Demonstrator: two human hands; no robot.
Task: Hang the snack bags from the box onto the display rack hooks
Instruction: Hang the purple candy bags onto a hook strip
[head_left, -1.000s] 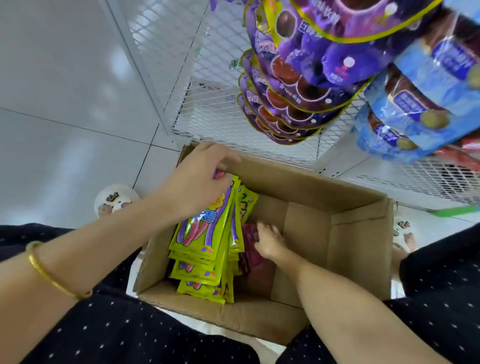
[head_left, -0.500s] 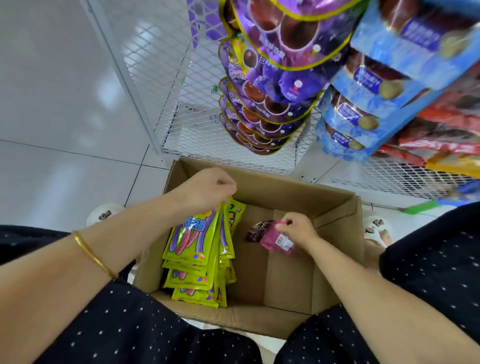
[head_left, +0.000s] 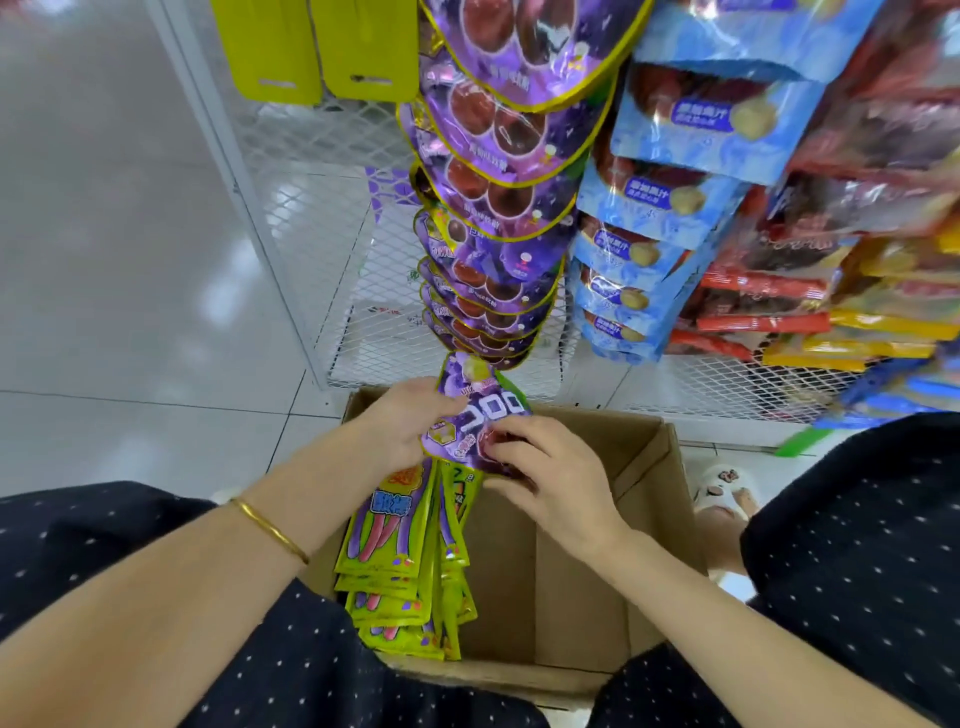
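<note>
Purple bag gripped in my left hand and right hand, both curled round it. Left also clutches green bags above the box.

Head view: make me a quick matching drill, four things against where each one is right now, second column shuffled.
1 small purple bag
2 yellow-green bags
3 blue bags
4 gold bangle

A on the left wrist
B hanging on the rack
C in the cardboard box
D held by left hand and right hand

Pairs: 1-D, 2-C, 3-B, 4-A
</note>
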